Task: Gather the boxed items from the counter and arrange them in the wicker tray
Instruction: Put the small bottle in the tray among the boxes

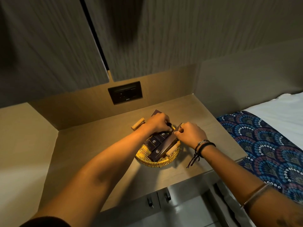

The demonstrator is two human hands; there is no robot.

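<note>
Wicker tray [148, 158] holds dark boxes [155, 142].

Both hands [157, 122] [191, 134] over wicker tray [144, 157], dark boxes [154, 142] inside.

A single head-worn wide-angle view looks forward and steeply down from above both forearms, close over the beige wooden counter [101, 154], its back wall receding ahead.
</note>
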